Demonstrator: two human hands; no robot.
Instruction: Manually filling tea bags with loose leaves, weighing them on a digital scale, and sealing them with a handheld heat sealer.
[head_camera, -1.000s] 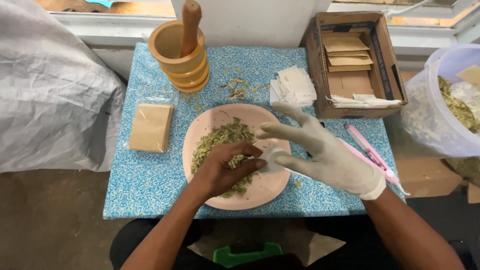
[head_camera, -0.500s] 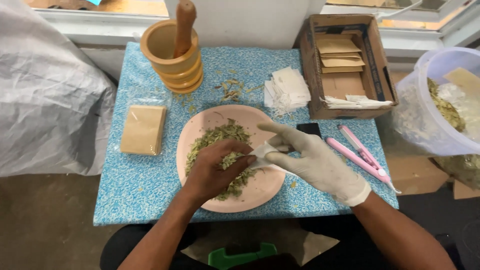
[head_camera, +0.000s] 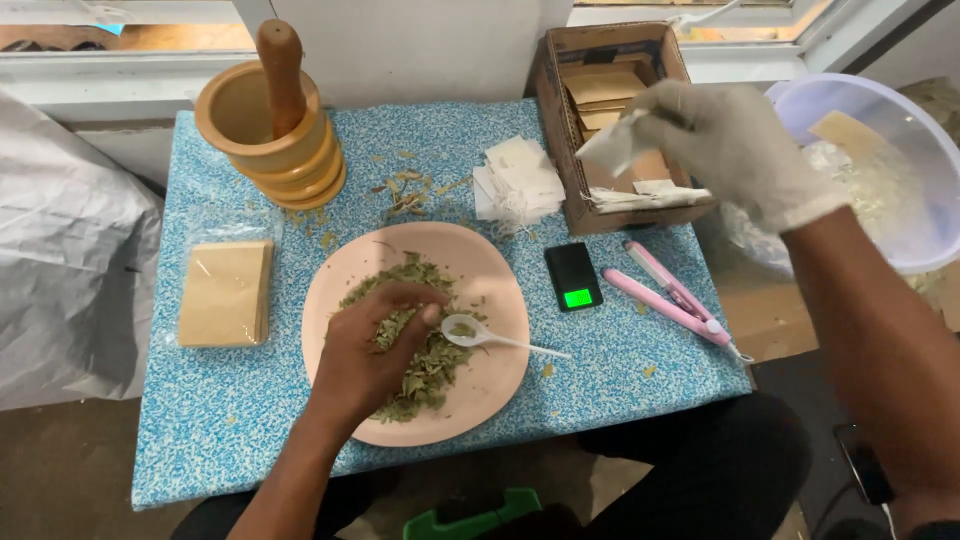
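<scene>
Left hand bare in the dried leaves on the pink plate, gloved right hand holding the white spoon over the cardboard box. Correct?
Not quite. In the head view the gloved right hand holds a small white sachet over the cardboard box; the white spoon lies on the pink plate. Left hand in the dried leaves: correct.

I count one pink plate (head_camera: 495, 385) at center, one white spoon (head_camera: 490, 337) on it, one mortar (head_camera: 270, 150) with one pestle (head_camera: 282, 62) at 11 o'clock, one cardboard box (head_camera: 560, 120) at 1, one black scale (head_camera: 573, 276), one clear tub (head_camera: 890, 160) at 3.
</scene>
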